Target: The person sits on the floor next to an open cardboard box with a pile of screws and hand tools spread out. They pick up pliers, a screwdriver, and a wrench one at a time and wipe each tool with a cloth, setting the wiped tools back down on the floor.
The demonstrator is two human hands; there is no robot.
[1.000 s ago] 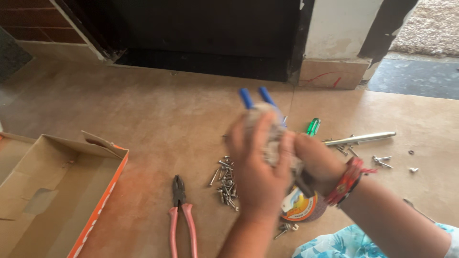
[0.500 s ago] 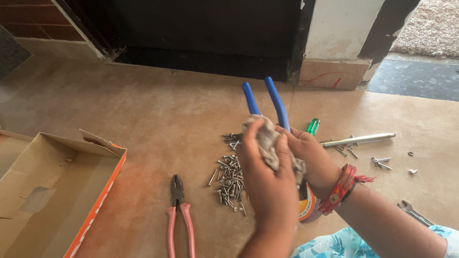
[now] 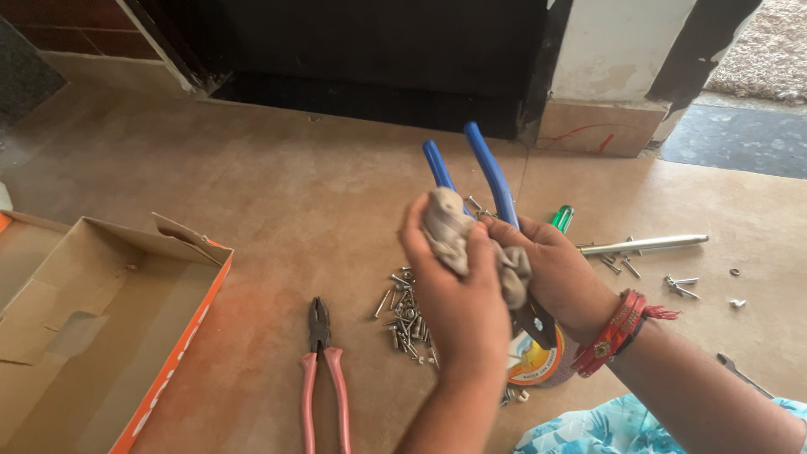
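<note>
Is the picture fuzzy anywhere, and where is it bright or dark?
Head view: mostly sharp; the pile of screws and pink-handled pliers show clear edges, the left hand with the grey cloth looks slightly soft. Daylight is brightest at the top right by the white wall; the opening at top centre is nearly black. Soft shadow lies under the right hand holding blue-handled pliers.

Home interior, floor-level work area: bare tan floor, dark doorway, painted wall base, rug outside; loose screws and pliers.
</note>
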